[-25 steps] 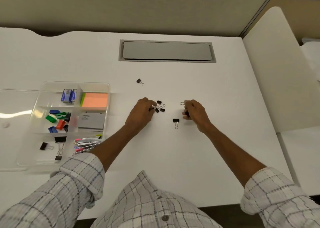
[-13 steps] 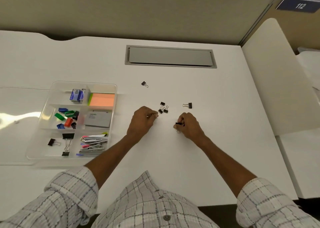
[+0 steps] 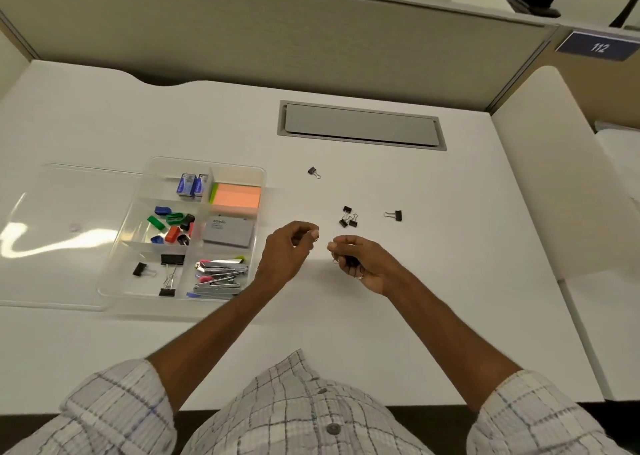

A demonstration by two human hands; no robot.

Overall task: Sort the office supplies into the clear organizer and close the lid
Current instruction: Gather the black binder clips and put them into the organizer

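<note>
The clear organizer (image 3: 239, 167) lies at the left of the white desk, its lid (image 3: 62, 195) flat and open beside it. Its compartments hold sharpeners (image 3: 171, 227), sticky notes (image 3: 236, 196), staple boxes (image 3: 192, 185), staplers (image 3: 220, 276) and binder clips (image 3: 169, 271). My left hand (image 3: 289, 252) is raised right of the organizer, fingers pinched on a small binder clip's wire handle. Close beside it, my right hand (image 3: 367, 262) is curled around a black binder clip (image 3: 350, 260). Loose on the desk are a cluster of three clips (image 3: 348, 217), one clip (image 3: 394, 215) to their right and another (image 3: 313, 171) farther back.
A grey cable hatch (image 3: 360, 127) is set into the desk's far side, below a beige partition (image 3: 277, 39). A white side panel (image 3: 554, 177) borders the desk on the right. A grey box (image 3: 228, 233) sits in the organizer.
My right hand left one clip on the desk, picked up the clip nearer me and lifted it. My left hand drew back from the cluster with a clip. Both hands came together.
</note>
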